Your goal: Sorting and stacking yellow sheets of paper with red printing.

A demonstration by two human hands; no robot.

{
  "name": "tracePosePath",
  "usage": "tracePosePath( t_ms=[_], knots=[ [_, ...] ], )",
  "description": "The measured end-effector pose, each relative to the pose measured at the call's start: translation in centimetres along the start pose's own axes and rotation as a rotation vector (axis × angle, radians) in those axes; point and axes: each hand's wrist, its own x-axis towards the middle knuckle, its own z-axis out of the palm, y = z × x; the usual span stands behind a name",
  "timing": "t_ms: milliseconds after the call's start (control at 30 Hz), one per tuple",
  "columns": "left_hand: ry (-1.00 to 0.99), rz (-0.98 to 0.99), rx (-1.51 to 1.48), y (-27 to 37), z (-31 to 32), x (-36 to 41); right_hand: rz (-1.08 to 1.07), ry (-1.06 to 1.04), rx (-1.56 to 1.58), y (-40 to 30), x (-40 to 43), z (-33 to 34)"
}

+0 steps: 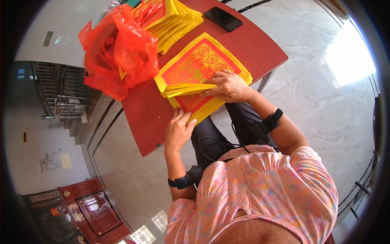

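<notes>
A flat pile of yellow joss paper (205,58) with red and gold print lies on the red wooden table (146,122), its near corner reaching past the edge. Across its middle, a folded bundle of thin yellow joss paper (186,90) stands out, showing its layered edges. My right hand (228,87) grips the bundle's right end between thumb and fingers. My left hand (179,128) rests with its fingertips on the pile's lower left corner, the thumb along the sheet's edge, holding nothing that I can see.
A crumpled red plastic bag (134,52) stands at the table's left side. Behind it sits a thick stack of yellow joss paper (176,26) with red plastic strips on top. A black smartphone (223,18) lies toward the far edge. Black cables (210,138) hang across my lap.
</notes>
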Motion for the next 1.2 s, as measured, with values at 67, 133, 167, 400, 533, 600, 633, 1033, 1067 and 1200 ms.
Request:
tracePosePath(
  t_ms=[67, 133, 167, 400, 533, 600, 633, 1033, 1067, 1200],
  knots=[
    [0.005, 0.001, -0.005, 0.0, 0.0, -0.1, -0.002, -0.003, -0.007, -0.1, 0.0, 0.0],
    [0.01, 0.004, -0.012, 0.0, 0.1, -0.1, -0.004, -0.005, -0.017, -0.1, 0.0, -0.1],
    [0.011, 0.012, -0.012, 0.0, 0.0, -0.1, -0.004, -0.003, -0.02, -0.1, 0.0, 0.0],
    [0.027, -0.024, -0.001, 0.4, 0.3, -0.1, -0.011, -0.031, 0.0, -0.1, 0.1, -0.2],
    [0.029, -0.034, 0.009, 0.3, 0.4, -0.1, 0.012, -0.05, 0.031, -0.2, 0.1, -0.3],
    [0.021, -0.041, 0.0, 0.2, 0.3, -0.1, 0.001, -0.014, 0.016, -0.3, 0.2, -0.4],
    [0.022, -0.041, -0.001, 0.2, 0.3, -0.1, 0.0, -0.016, 0.016, -0.3, 0.2, -0.3],
    [0.038, -0.027, -0.043, -0.6, 0.4, -0.1, 0.004, -0.015, -0.002, -0.1, 0.1, 0.0],
    [0.046, 0.0, -0.029, -0.6, 0.5, -0.2, 0.004, -0.018, -0.005, -0.1, 0.1, 0.0],
    [0.084, 0.083, 0.018, -0.7, 0.3, -0.1, 0.004, -0.021, 0.001, 0.0, 0.1, 0.0]
  ],
)
